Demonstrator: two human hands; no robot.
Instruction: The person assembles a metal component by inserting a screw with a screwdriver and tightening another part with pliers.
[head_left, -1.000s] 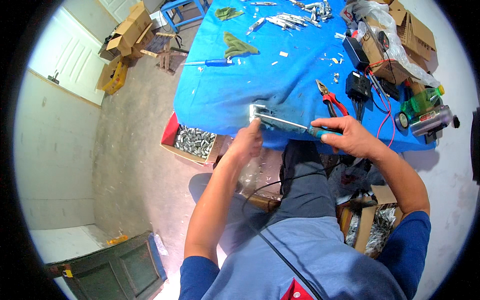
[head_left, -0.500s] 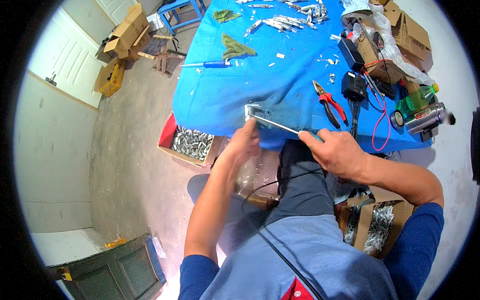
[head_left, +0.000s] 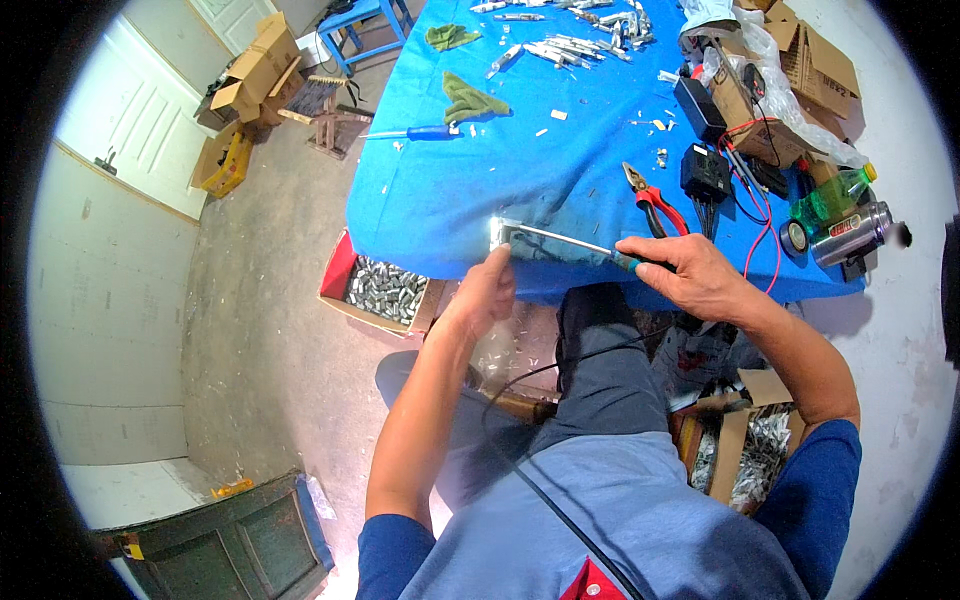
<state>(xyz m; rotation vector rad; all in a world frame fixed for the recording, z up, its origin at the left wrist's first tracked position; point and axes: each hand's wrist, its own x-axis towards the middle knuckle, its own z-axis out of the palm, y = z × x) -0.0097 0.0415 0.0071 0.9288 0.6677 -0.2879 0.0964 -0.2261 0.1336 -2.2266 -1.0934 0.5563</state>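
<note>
Near the middle of the frame, one screwdriver [head_left: 565, 239] lies almost level across the near edge of the blue-covered bench [head_left: 410, 205]: handle to the right, long axis running leftward and a touch upward, tip at one small white piece [head_left: 498, 233]. The right hand [head_left: 695, 278] has its grip wrapped around the dark teal handle, fingers folded over. The left hand [head_left: 488, 290] reaches up from below, a fingertip touching the lower end of that white piece; its other fingers curl out of sight, so whether the grip pinches it I cannot tell. The piece stands upright in the frame, its long axis crossing the shaft.

Now the count! One pair of red-handled pliers [head_left: 657, 203] right of centre, nose pointing to the upper left. One blue-handled tool [head_left: 432, 132] upper left of centre, its shaft pointing left. Two green cloths [head_left: 468, 98], one above the other. Two black boxes [head_left: 706, 172] at the right, one green bottle [head_left: 832, 200], one metal flask [head_left: 850, 236]. At the top, slim silvery pieces [head_left: 570, 48] heap up, too many and too overlapped to number.
</note>
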